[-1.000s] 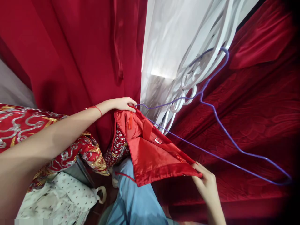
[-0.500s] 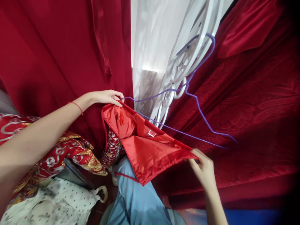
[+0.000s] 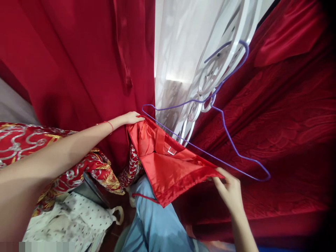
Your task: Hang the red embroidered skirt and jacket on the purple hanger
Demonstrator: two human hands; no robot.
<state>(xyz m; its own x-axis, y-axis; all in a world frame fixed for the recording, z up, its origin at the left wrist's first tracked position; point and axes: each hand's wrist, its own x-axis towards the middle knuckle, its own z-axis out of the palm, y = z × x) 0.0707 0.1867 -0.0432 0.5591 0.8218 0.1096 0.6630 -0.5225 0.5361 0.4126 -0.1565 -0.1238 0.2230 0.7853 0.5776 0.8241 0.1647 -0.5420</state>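
A red satin garment [image 3: 168, 175] with a small white-edged label is stretched between my two hands above my lap. My left hand [image 3: 133, 118] pinches its upper left corner. At the lower right, my right hand [image 3: 228, 180] grips the opposite end of the same edge between thumb and fingers. Just beyond that edge, a purple wire hanger [image 3: 225, 122] hangs by its hook from a white scrolled metal frame [image 3: 207, 80]. The hanger's bottom bar runs close along the garment's top edge, and its left end lies just above my left hand, apart from the fingers.
Dark red curtains [image 3: 78, 63] fall on the left, and patterned red cloth [image 3: 283, 133] covers the right. Red fabric with gold and silver embroidery [image 3: 102, 175] lies below my left arm. A white heart-dotted bag [image 3: 84, 213] sits beside my leg in blue trousers [image 3: 154, 224].
My left hand has come off the hanger's left end and now holds only the garment's corner. The view has shifted, so the frame and hanger appear farther right. My right hand keeps its grip.
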